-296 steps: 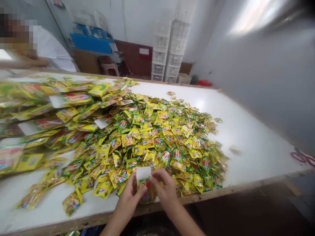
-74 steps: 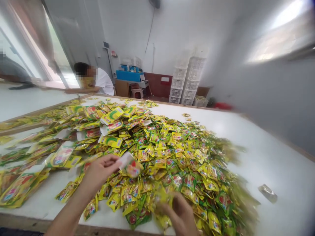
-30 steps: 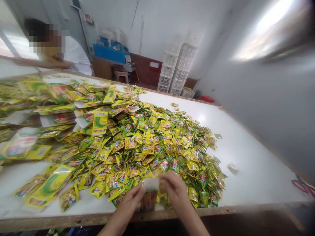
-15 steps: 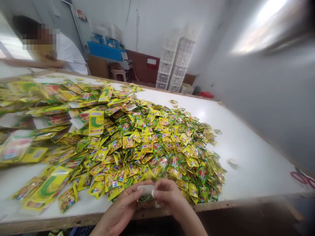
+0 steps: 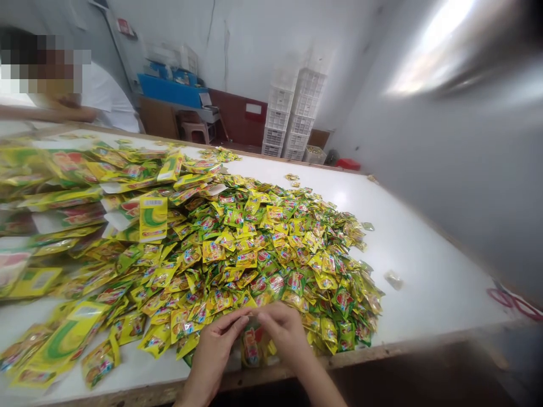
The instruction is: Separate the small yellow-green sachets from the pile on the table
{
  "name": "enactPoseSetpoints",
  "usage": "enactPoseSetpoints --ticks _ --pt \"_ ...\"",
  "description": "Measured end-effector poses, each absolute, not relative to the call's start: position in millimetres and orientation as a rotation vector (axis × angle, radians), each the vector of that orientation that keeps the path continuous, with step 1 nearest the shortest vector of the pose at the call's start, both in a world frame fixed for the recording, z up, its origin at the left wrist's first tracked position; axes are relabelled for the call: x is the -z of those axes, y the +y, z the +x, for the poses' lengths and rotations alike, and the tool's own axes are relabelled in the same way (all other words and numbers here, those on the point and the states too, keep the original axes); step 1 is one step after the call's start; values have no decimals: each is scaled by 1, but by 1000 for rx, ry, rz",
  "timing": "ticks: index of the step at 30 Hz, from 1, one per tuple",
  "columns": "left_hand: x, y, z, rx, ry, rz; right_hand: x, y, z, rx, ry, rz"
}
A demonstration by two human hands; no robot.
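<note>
A small printed carton (image 5: 252, 346) with green and red print stands between my hands, close to the table's front edge. My left hand (image 5: 218, 345) pinches its top edge from the left, thumb against fingers. On the other side my right hand (image 5: 284, 333) is closed at the same top edge, its fingers bent over it. The carton's lower right side is partly blurred. Just beyond both hands spreads a big heap of small yellow and green sachets (image 5: 254, 257).
Yellow cartons (image 5: 153, 219), some with white flaps out, pile up on the left; one lies flat (image 5: 63, 342) at front left. Red-handled scissors (image 5: 515, 302) rest near the right edge of the white table (image 5: 407, 243). A person (image 5: 106, 93) leans at far left. Stacked white crates (image 5: 303, 107) stand behind.
The white flap that stood up between my fingers is folded down, and the carton's printed face shows. My hands have drawn together at its top. The view has shifted slightly right.
</note>
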State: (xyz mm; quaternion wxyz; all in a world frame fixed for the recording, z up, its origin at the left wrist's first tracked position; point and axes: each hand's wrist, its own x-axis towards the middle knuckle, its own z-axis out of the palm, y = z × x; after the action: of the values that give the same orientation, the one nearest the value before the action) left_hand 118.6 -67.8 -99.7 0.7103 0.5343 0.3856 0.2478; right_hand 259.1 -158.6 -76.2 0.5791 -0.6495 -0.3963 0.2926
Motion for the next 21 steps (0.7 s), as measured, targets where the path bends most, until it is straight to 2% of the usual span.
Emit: enactPoseSetpoints --ticks 6,11,16,21 --pt "101 -65 120 -557 820 1351 87 -158 259 -908 -634 -1469" --pt "101 -59 118 -611 678 1636 89 -158 256 -816 -658 -1541" --pt "104 -55 114 -666 587 1738 77 -157 260 -555 -962 -1675" --pt "105 -54 113 -658 553 1785 71 -154 267 -565 -1083 -1670"
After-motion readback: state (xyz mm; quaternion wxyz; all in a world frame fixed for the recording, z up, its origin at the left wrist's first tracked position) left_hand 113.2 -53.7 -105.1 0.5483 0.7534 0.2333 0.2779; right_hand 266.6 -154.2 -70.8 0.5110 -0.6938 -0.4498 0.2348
